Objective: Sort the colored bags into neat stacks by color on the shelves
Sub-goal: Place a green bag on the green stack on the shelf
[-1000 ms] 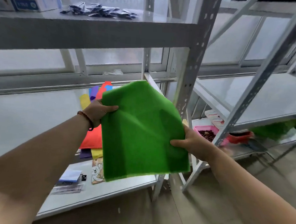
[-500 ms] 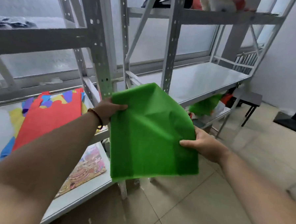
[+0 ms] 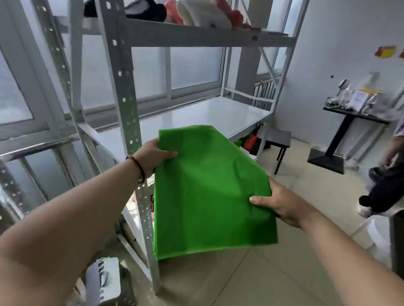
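We hold the green bag [image 3: 208,190] flat in the air in front of us, level with the bare middle shelf [image 3: 212,116] of the white rack. Our left hand [image 3: 153,155] pinches its upper left edge, thumb on top; our right hand [image 3: 279,203] grips the right edge the same way, thumb pressed on the fabric. The far corner looks folded over, and soft creases run across the middle. If we lay it down like this, the fold may stay and the stack could sit crooked. The limp cloth could also sag or catch on the upright post [image 3: 128,116] just beside our left wrist.
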Demonstrator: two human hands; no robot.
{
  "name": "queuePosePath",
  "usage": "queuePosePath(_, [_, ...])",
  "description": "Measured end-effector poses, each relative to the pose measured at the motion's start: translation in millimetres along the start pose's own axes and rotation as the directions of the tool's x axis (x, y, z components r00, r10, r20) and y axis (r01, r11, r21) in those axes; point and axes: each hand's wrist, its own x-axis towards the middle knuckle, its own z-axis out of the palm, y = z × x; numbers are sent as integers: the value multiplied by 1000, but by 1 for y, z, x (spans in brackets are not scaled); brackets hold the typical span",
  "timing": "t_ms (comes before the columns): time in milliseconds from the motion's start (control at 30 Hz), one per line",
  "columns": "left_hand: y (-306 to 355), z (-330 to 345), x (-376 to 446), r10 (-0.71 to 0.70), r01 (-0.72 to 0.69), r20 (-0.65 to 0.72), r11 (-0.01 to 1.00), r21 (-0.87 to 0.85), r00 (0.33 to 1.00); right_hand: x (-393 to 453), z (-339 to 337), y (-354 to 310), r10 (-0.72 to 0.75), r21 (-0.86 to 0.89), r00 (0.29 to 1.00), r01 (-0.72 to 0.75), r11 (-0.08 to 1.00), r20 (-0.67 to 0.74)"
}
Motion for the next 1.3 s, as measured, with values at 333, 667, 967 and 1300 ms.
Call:
queuePosePath(333, [33,98,164,5,-5,91,1000,-4,996,92,-139,-2,8,45,998,-6,999,-58])
queuePosePath(667, [40,190,322,-3,5,46,998,-59,999,221,-296,19,50,85,999,-49,995,-17])
queuePosePath(967, [58,268,466,-33,28,-50,995,-96,998,353,-448,8,53,71,991,-62,996,125])
queuePosePath(1300, [60,311,631,-106,99,-61,989,-110,993,518,-560,23,88,104,969,-114,988,229])
